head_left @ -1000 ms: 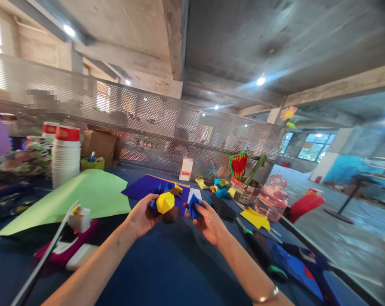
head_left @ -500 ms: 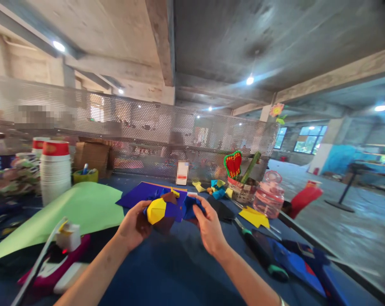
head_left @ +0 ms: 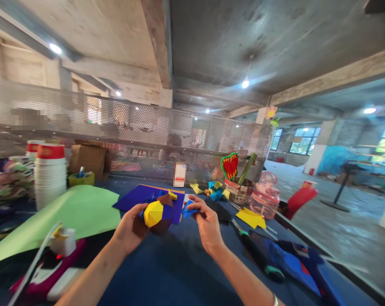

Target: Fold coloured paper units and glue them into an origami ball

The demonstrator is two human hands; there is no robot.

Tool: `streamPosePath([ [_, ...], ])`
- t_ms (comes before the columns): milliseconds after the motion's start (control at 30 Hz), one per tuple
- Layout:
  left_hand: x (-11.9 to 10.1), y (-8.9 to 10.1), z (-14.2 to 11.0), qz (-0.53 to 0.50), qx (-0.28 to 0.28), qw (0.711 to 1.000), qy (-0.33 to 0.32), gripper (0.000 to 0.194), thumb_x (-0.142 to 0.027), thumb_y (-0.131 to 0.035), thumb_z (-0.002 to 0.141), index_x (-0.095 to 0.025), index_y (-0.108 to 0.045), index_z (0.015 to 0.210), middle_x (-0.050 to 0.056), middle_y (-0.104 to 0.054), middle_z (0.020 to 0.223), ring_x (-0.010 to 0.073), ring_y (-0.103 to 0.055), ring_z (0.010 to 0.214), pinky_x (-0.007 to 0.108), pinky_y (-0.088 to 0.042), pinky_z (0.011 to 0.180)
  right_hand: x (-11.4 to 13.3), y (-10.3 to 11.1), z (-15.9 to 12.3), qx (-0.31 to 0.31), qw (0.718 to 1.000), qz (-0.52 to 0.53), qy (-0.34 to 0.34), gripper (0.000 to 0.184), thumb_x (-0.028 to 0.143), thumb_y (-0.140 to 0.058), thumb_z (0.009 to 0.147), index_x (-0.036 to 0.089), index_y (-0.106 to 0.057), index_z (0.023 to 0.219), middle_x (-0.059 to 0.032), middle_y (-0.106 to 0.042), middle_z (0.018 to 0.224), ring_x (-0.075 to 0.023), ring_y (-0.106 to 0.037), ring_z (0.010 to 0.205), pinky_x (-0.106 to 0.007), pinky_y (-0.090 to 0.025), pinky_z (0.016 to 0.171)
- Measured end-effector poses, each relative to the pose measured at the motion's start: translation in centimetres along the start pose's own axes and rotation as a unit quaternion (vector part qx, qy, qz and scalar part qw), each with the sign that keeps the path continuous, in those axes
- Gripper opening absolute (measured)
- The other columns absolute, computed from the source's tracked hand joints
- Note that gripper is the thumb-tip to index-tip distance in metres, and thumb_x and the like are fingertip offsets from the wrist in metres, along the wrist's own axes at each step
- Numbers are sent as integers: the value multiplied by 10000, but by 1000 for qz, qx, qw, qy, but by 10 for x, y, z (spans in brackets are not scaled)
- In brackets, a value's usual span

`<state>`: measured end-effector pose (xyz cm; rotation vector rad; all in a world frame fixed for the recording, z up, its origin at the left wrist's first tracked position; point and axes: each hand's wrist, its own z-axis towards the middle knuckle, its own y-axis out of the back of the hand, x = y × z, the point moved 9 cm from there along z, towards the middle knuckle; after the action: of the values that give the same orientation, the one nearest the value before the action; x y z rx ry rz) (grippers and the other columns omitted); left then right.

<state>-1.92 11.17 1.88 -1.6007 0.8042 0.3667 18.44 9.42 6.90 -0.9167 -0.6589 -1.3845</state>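
My left hand is closed round a folded paper piece with a rounded yellow front and brown and blue parts. My right hand pinches a small folded blue paper piece between thumb and fingers. A gap separates the two pieces. Behind them a stack of purple-blue paper sheets lies on the dark blue table. Farther back are small yellow and blue folded papers. Parts of both held pieces are hidden by my fingers.
Left: a green sheet, stacked paper cups, a power strip with a cable. Right: a pink plastic jar, yellow paper, a green-and-black handled tool, a woven basket. A perforated metal screen stands behind.
My right hand has tilted the blue paper piece, so it shows lighter blue and stands apart from the yellow piece. The view has shifted slightly. My left hand keeps its hold.
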Motion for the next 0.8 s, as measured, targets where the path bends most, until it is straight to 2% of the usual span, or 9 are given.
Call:
streamPosePath([
  [167, 0, 0, 0, -8, -9, 1000, -13, 152, -130, -482, 866, -141, -571, 743, -16, -644, 534, 108, -599, 413, 181, -443, 346, 0, -4, -2, 8, 1000, -14, 6, 233, 212, -604, 786, 262, -735, 972, -32, -584, 1269, -224, -543, 1141, -308, -511, 845],
  [267, 1, -1, 1, -9, -5, 1000, -13, 137, -130, -479, 866, -136, -577, 771, -1, -659, 569, 123, -623, 454, 198, -474, 382, -3, -7, -4, 22, 999, -36, -18, 315, 272, -615, 810, 300, -690, 1115, -24, -626, 1210, -198, -637, 908, -280, -545, 660],
  [367, 2, -1, 1, -11, -5, 1000, -12, 125, -137, -486, 863, -128, -585, 786, 9, -649, 561, 123, -612, 440, 198, -467, 386, 1, -10, -8, 38, 995, -93, -9, 328, 259, -615, 807, 316, -692, 1121, -19, -654, 1138, -153, -614, 681, -253, -504, 518],
  [433, 2, 0, 1, -14, -9, 1000, -13, 114, -144, -493, 860, -132, -584, 793, 15, -654, 572, 124, -612, 442, 196, -468, 393, 7, -10, -9, 36, 993, -115, 18, 337, 219, -589, 806, 323, -699, 1107, -18, -647, 1133, -135, -586, 634, -245, -478, 497],
  [500, 1, 0, 1, -17, -13, 1000, -15, 107, -141, -494, 858, -138, -579, 793, 20, -662, 588, 127, -620, 454, 195, -475, 404, 14, -10, -11, 26, 991, -124, 48, 366, 176, -546, 802, 328, -705, 1094, -21, -629, 1150, -145, -600, 705, -247, -485, 546],
  [600, 2, -1, 0, -19, -11, 1000, -14, 123, -133, -486, 861, -131, -581, 782, 23, -654, 577, 124, -616, 452, 186, -469, 400, 21, -11, -12, 6, 992, -105, 66, 365, 128, -551, 751, 302, -741, 1009, -25, -609, 1183, -199, -579, 1020, -265, -497, 773],
  [667, 1, -2, -1, -21, -10, 1000, -16, 128, -129, -482, 864, -128, -583, 785, 20, -649, 571, 120, -612, 451, 182, -470, 400, 13, -8, -11, -18, 999, -38, 16, 283, 161, -602, 728, 272, -757, 937, -26, -629, 1158, -213, -544, 1101, -271, -478, 847],
  [733, 1, -2, 0, -22, -9, 999, -22, 111, -128, -490, 856, -130, -585, 799, 17, -651, 581, 120, -613, 457, 186, -480, 412, -3, -5, -11, -48, 995, 51, -72, 165, 256, -665, 731, 241, -749, 872, -29, -670, 1036, -193, -592, 975, -261, -498, 774],
  [800, 1, -1, 1, -21, -8, 999, -26, 84, -129, -506, 842, -133, -584, 809, 19, -658, 600, 124, -619, 470, 190, -489, 425, -18, -2, -11, -80, 977, 128, -152, 168, 326, -740, 695, 224, -715, 826, -11, -680, 858, -151, -615, 776, -236, -501, 641],
])
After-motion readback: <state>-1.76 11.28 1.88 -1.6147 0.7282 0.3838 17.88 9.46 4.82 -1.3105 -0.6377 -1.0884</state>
